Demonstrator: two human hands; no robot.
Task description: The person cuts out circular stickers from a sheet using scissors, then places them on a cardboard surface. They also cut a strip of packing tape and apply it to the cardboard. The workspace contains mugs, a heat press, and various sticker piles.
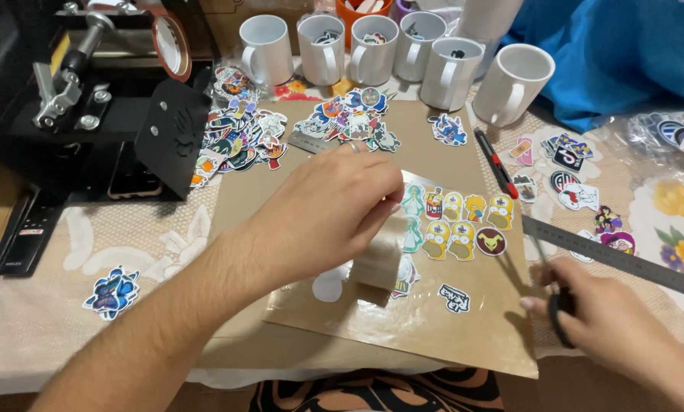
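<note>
left hand [334, 214] on sticker sheet [456, 225] — right hand [609, 324] gripping scissors [559, 305] — ruler [617, 255] beside

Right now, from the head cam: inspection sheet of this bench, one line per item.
Surface: table under a pale floral cloth, brown board on top.
Job's things: clear film sheet carrying cartoon stickers, on the board.
Clutter: loose sticker piles, six white mugs, red-and-black pen, steel ruler, blue cloth.
Grippers: left hand pinches the film's edge; right hand holds black-handled scissors.
Cables: nothing seen.
Surroundings: black press machine at far left; tape roll on it.
</note>
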